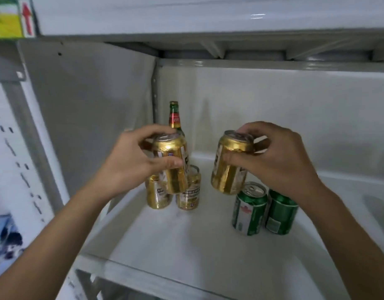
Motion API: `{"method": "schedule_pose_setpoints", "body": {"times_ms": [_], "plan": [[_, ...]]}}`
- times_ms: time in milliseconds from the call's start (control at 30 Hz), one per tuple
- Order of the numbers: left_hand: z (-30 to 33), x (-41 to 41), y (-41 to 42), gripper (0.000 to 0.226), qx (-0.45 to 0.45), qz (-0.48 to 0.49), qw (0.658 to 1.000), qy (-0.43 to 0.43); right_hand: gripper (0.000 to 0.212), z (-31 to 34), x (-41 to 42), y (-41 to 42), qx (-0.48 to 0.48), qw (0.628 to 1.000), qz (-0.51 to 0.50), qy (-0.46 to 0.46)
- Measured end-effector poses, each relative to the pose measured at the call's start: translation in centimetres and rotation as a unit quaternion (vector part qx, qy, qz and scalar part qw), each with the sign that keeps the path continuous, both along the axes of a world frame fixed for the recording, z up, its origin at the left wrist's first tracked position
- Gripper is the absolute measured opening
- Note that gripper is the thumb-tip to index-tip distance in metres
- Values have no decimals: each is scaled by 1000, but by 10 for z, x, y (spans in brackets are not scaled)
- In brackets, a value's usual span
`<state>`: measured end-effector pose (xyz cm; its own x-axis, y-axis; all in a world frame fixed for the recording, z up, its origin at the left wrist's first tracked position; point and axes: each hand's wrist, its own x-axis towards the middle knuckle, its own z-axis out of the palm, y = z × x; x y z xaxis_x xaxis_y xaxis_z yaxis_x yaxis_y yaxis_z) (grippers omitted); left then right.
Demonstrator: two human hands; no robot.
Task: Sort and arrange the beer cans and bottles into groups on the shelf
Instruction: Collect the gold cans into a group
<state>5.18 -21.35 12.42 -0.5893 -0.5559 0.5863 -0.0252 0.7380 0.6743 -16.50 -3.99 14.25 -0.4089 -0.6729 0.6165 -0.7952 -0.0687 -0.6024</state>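
Head | left hand (130, 156) grips gold can (172, 163) | right hand (279, 156) grips second gold can (230, 165)

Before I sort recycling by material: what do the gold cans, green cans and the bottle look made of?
Gold cans, one in the left hand and one in the right hand: thin metal, likely aluminium; glossy, dented. Green cans: same, pull-tab lid visible. Green bottle: probably glass; translucent, with a paper-like red label.

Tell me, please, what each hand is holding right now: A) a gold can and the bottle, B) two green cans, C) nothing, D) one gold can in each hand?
D: the left hand grips one gold can and the right hand another gold can, both lifted above the shelf.
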Motion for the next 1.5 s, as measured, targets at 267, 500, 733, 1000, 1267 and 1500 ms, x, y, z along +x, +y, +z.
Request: {"method": "schedule_pose_setpoints", "body": {"times_ms": [267, 500, 733, 1000, 1267, 1500], "plan": [[-54, 44, -21, 60, -26, 88, 992, -82, 43, -67, 54, -46, 61, 997, 36, 31], [-84, 44, -33, 68, -51, 85, 987, -127, 46, -98, 69, -64, 93, 995, 23, 43], [-108, 45, -51, 69, -2, 73, 991, -113, 55, -107, 75, -61, 115, 992, -4, 42], [-88, 52, -48, 69, -66, 45, 989, -124, 54, -73, 62, -8, 167, 983, 80, -5], [-10, -21, 35, 37, -126, -18, 989, -69, 17, -36, -62, 76, -49, 983, -143, -107], [-65, -148, 81, 76, -157, -96, 936, -299, 71, -104, -86, 66, 221, 965, -105, -92]]}}
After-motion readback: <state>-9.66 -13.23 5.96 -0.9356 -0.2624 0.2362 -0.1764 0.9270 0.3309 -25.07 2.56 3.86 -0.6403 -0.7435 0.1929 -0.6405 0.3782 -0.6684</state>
